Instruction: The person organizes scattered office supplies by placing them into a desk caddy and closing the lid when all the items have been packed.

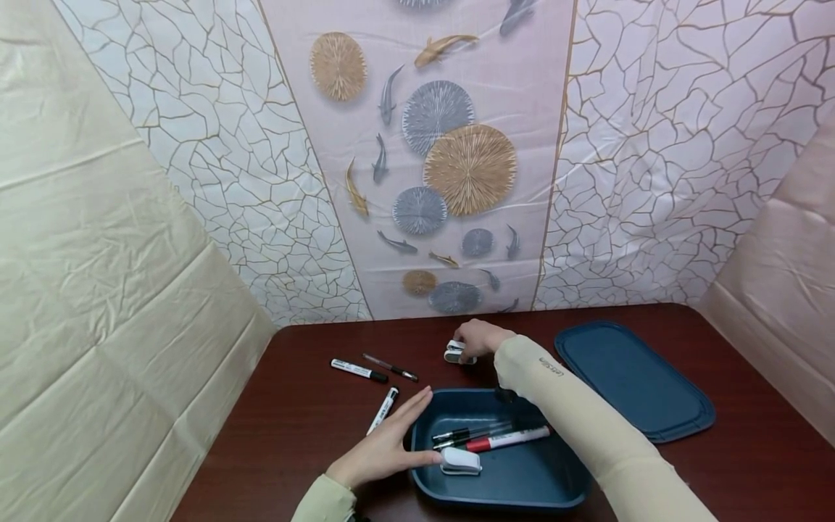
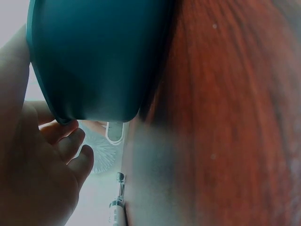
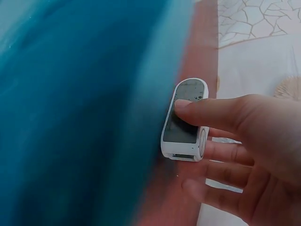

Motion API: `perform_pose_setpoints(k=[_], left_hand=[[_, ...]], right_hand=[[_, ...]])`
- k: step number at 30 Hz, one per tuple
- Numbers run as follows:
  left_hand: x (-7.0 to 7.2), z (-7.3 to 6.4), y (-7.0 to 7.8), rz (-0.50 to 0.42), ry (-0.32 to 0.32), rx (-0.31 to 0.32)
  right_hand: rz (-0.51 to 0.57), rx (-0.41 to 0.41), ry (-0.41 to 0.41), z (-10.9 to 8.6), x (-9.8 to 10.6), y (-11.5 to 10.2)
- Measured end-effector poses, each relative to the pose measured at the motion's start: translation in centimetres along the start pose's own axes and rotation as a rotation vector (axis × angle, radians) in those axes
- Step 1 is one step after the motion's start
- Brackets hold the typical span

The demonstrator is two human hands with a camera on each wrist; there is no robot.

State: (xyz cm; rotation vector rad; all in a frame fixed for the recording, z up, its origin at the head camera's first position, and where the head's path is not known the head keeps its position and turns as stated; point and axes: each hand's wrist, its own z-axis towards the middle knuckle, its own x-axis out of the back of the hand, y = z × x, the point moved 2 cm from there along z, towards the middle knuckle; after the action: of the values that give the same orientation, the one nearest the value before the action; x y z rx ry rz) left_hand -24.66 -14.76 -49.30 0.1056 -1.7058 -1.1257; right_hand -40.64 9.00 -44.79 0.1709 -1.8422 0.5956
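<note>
My right hand (image 1: 481, 338) pinches a small white stapler (image 3: 186, 120) near the back of the table, beyond the box. Its thumb presses the grey face; the other fingers are on the far side. My left hand (image 1: 385, 448) rests at the left side of a dark blue plastic box (image 1: 502, 502), its fingers extended, touching the rim near the far left corner. The left thumb reaches over the rim, by a second white stapler (image 1: 460, 462) inside. Also in the box lie a red-capped marker (image 1: 512, 439) and black-capped pens (image 1: 457, 436), partly hidden by the right sleeve's shadow.
Left of the box lie a black-capped white marker (image 1: 355, 370), a clear gel pen (image 1: 391, 367) and another marker (image 1: 385, 408), partly behind the left hand. A dark blue lid (image 1: 636, 380) lies flat at the right. Patterned cloth (image 1: 457, 239) hangs behind the table.
</note>
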Motion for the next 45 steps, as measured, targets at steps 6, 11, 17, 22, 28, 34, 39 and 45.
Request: perform_pose_setpoints(k=[6,11,17,22,28,34,39,45], left_hand=[[0.1,-0.2,-0.2,-0.003,-0.004,-0.005],[0.1,-0.1,-0.2,-0.002,-0.002,-0.018],[0.1,0.0,0.0,-0.005,0.002,-0.021],[0.0,-0.1,-0.1,-0.013,0.007,-0.022],[0.0,-0.1,-0.1,0.001,0.005,-0.038],[0.0,0.1,-0.1,-0.015,0.0,-0.032],[0.0,0.1,-0.1,-0.013,-0.003,-0.031],[0.2,0.0,-0.1,-0.006,-0.002,-0.038]], right_hand=[[0.005,0.011,0.041,-0.6,1.3,0.3],[0.011,0.006,0.075,-1.5,3.2,0.9],[0.03,0.01,0.12,-2.8,5.6,1.6],[-0.01,-0.003,0.179,-3.7,8.1,2.1],[0.009,0.009,0.222,-4.9,11.4,2.8],[0.026,-0.014,0.274,-6.6,14.0,2.9],[0.007,0.009,0.286,-7.9,15.5,2.3],[0.015,0.024,0.33,-9.5,17.7,1.4]])
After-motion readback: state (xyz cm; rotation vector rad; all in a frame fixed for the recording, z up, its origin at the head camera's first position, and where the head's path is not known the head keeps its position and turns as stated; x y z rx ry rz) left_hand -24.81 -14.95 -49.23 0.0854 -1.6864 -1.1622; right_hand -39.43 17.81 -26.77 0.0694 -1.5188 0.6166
